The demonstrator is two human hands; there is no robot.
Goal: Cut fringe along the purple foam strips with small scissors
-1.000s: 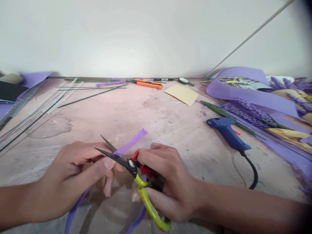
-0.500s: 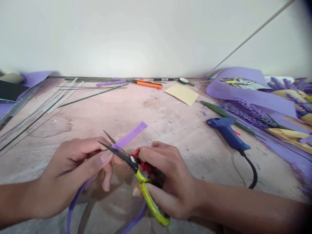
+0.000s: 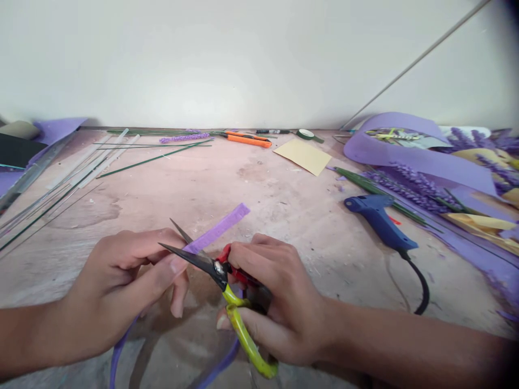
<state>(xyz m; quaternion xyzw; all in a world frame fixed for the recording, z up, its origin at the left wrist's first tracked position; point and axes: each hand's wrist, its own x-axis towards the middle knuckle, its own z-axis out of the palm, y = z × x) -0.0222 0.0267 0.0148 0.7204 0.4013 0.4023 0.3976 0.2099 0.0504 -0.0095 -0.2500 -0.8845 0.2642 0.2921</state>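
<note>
I'd call this a craft workshop, or at least a craft corner; whether it is in a home I can't tell. The tabletop (image 3: 243, 189) under my hands is stained and speckled, and runs back to a plain pale wall (image 3: 203, 65). Right of my right hand (image 3: 279, 297) lies a blue glue gun (image 3: 381, 219), with purple flower spikes (image 3: 419, 189) and a curled purple sheet (image 3: 421, 159) beyond it. Past my left hand (image 3: 121, 270) are translucent sticks (image 3: 113, 154) and green stems (image 3: 156, 158). Farthest from me sit an orange cutter (image 3: 248, 140), a pen (image 3: 272, 132) and a tape roll (image 3: 305, 134).
</note>
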